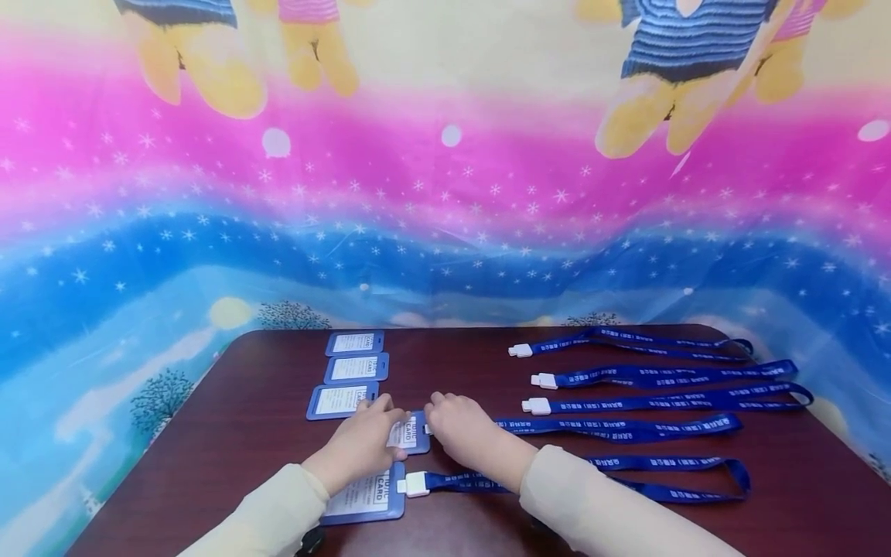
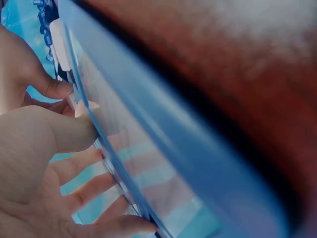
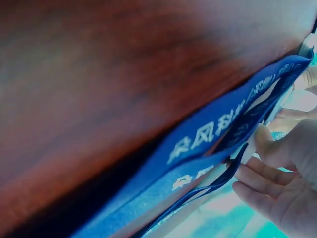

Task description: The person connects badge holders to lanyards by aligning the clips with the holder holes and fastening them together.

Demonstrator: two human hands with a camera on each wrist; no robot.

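My left hand (image 1: 363, 439) grips a blue-framed badge holder (image 1: 418, 433) with a printed card in it, fingers over its left part and thumb at the near edge. Right at its slotted end, my right hand (image 1: 468, 430) pinches the white clip (image 3: 250, 148) of a dark blue lanyard (image 1: 626, 429) that trails off to the right. The hand covers most of this clip from above. Closest to me lies another badge holder (image 1: 362, 517), its end meeting the white clip (image 1: 416, 485) of the nearest lanyard (image 1: 685, 493). The left forearm partly covers that holder.
Beyond my left hand, three more badge holders (image 1: 356, 343) lie in a column. Across from them on the right, three lanyards (image 1: 643, 377) are stretched out with white clips pointing left. The dark brown table (image 1: 230, 433) backs onto a colourful printed cloth (image 1: 445, 232).
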